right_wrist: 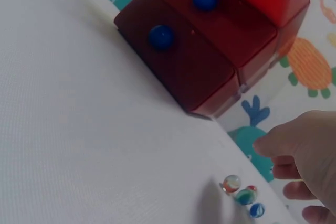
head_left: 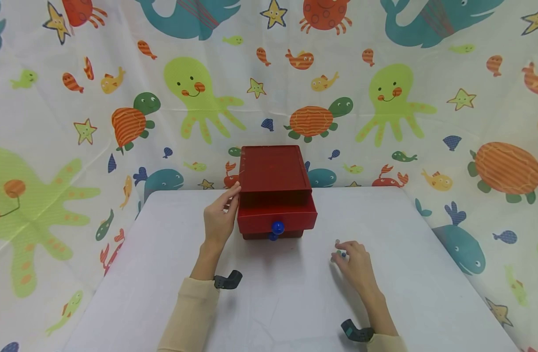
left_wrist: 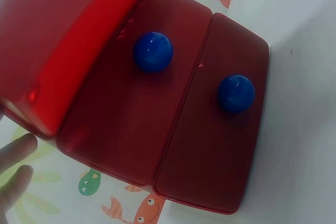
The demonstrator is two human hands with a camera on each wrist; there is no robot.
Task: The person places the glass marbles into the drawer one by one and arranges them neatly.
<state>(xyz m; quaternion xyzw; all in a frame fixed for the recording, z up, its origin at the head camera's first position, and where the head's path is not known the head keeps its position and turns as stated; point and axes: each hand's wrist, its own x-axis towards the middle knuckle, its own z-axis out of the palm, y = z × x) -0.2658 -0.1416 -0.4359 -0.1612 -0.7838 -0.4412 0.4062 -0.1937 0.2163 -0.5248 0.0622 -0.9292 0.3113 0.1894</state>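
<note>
A small red chest of drawers point(head_left: 273, 168) stands at the back of the table, its top drawer point(head_left: 278, 221) pulled out. In the left wrist view, two lower drawers with blue round knobs point(left_wrist: 153, 52) are closed. My left hand point(head_left: 220, 220) rests against the chest's left side, fingers mostly straight. To the right of the chest, my right hand point(head_left: 356, 261) hovers over several small glass marbles point(right_wrist: 231, 183), thumb and fingers apart. No marble shows in its fingers. The inside of the top drawer is dark, and its contents cannot be made out.
A white cloth point(head_left: 269, 303) covers the table. Behind it hangs a curtain point(head_left: 269, 73) printed with sea animals, close to the back of the chest. Both wrists carry dark camera mounts point(head_left: 228, 280).
</note>
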